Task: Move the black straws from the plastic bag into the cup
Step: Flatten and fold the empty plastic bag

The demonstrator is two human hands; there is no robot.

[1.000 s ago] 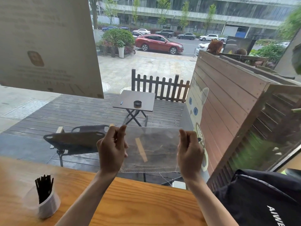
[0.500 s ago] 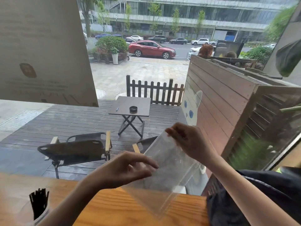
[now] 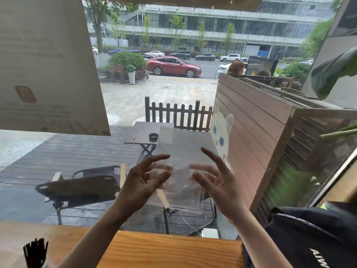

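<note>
Up front, both hands, left hand and right hand, cradle the plastic bag, fingers spread.

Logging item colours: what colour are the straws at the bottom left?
Black: the straws show in the head view, the only one.

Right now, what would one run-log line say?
bag: plastic bag held up between both hands, looks empty | straws: black straws at lower left | table: wooden table below

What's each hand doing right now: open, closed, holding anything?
Left hand: fingers spread, lower ones blurred against the plastic bag; grip cannot be told.
Right hand: the same, spread fingers at the bag; cannot be told.
</note>
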